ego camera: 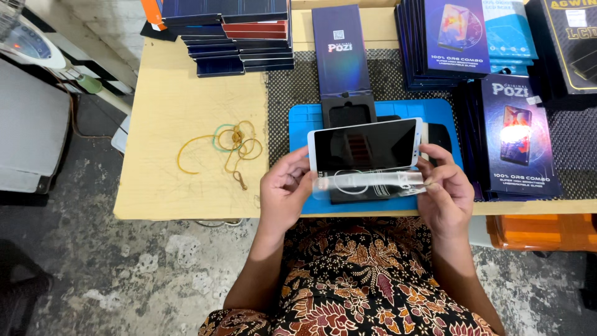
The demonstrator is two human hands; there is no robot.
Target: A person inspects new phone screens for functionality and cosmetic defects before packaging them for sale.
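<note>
A pale wooden table (pixel 186 118) sits over a rough, stained concrete floor (pixel 124 267), and part of the top is covered by a dark mesh mat (pixel 292 87) with a blue work mat (pixel 305 121) laid on it, right at the near edge. Over that blue mat, both hands are up and busy: the left hand (pixel 283 186) grips the left end of a white-framed phone screen panel (pixel 365 144), fingers curled round its short edge, the dark glass facing up and the panel held level, lengthwise across the body. The right hand (pixel 444 190) pinches the right end, and between the two hands, just under the panel's near edge, hangs a clear plastic film (pixel 373 182), shiny and slightly bowed, touching or almost touching the panel, hard to say which. Beneath it all lies a black tray (pixel 348 112) on the blue mat, with an open dark blue box (pixel 340 50) standing behind it. Off to the left, well apart from the hands, a tangle of yellow and green rubber bands (pixel 230 144) rests on the bare wood. Stacks of dark blue boxes (pixel 239 37) line the far edge, more boxes (pixel 519 134) pile up on the right, and a patterned brown garment (pixel 354 280) fills the foreground.
</note>
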